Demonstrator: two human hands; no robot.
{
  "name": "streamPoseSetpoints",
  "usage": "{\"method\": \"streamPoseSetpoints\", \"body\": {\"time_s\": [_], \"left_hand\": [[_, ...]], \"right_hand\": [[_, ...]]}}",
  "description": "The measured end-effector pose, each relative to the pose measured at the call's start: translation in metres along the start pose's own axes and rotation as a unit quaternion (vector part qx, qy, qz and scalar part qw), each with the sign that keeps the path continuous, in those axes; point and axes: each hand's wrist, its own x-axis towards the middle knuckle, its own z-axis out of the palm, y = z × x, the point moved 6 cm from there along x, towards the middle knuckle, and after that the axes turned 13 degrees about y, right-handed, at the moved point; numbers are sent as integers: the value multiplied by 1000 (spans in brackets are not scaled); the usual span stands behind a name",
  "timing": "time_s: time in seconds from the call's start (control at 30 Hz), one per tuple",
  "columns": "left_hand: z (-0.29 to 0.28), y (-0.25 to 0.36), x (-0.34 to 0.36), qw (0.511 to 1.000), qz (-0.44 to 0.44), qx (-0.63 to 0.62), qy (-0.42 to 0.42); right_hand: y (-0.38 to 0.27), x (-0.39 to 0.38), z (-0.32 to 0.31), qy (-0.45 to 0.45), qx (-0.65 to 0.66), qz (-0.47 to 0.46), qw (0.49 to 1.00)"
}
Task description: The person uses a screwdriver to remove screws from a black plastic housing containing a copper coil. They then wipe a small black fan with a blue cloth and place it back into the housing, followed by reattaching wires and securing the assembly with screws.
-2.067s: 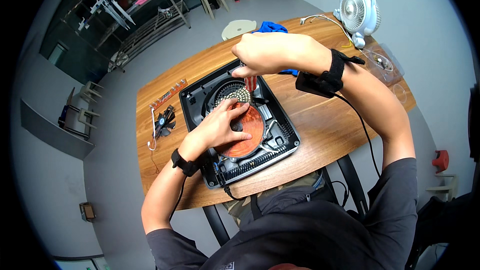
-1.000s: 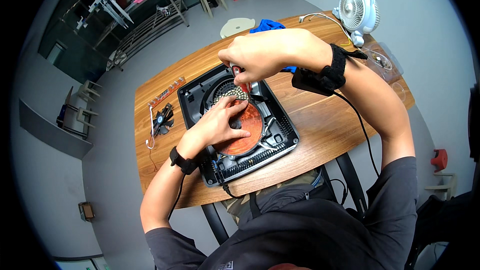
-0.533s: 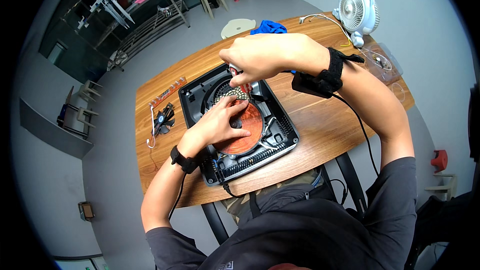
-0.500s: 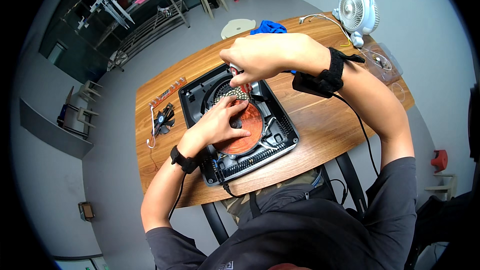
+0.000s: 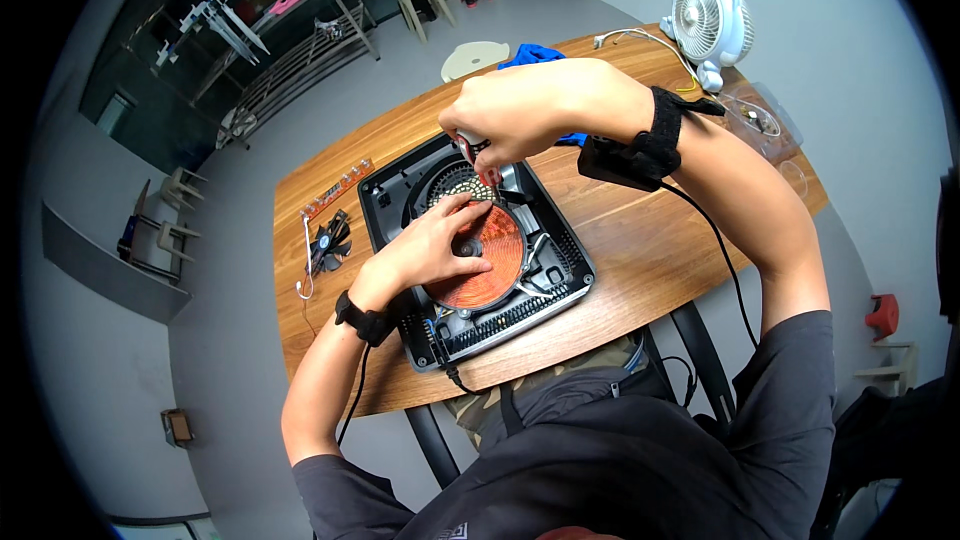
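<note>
An opened induction cooker base (image 5: 575,285) lies on the table, its black shell showing a round copper coil (image 5: 492,275) and wiring. My left hand (image 5: 425,250) rests on the coil with fingers and thumb spread apart. Over the coil's far edge, my right hand (image 5: 520,110) is closed round a red-and-white screwdriver (image 5: 489,177), held upright and pointing down. Its tip is too small to make out. Beyond the coil, a round vent grille (image 5: 455,185) shows in the shell, partly behind my left fingers.
Left of the base lie a small black fan (image 5: 330,242) with a cable and an orange circuit strip (image 5: 338,189). A blue cloth (image 5: 535,55) sits at the far edge. At the far right stand a white desk fan (image 5: 710,20) and a clear plastic tray (image 5: 775,125) with wires.
My right hand and the screwdriver stay over the same spot at the coil's far edge, with only a slight shift. The left hand remains spread on the coil.
</note>
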Motion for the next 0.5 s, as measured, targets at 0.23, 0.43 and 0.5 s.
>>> {"method": "streamPoseSetpoints", "body": {"time_s": [0.23, 0.43, 0.5], "left_hand": [[1, -2, 0, 1000, 4, -5, -2], [1, -3, -1, 999, 14, 26, 12], [-1, -6, 1, 1000, 14, 9, 11]], "right_hand": [[-5, -2, -5, 15, -11, -7, 1000], [-2, -4, -27, 61, -25, 8, 998], [7, -6, -32, 78, -20, 9, 997]]}}
